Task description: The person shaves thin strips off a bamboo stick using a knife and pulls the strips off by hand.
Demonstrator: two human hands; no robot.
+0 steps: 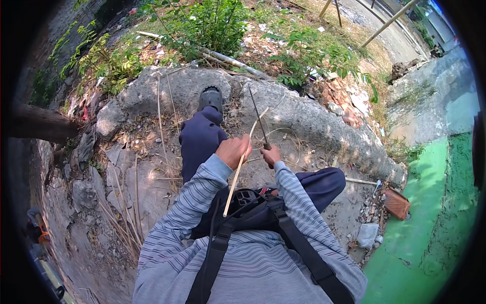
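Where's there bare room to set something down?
Mostly bare gray ground lies between the dry strips and left sleeve, and between the right knee and stone ledge. Crowded: around the whitish plastic and orange-brown piece, and where the pale strip and knife cross.

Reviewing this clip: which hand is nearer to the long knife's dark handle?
Right. The right hand grips the knife handle; the left hand is off to its left, holding a pale strip.
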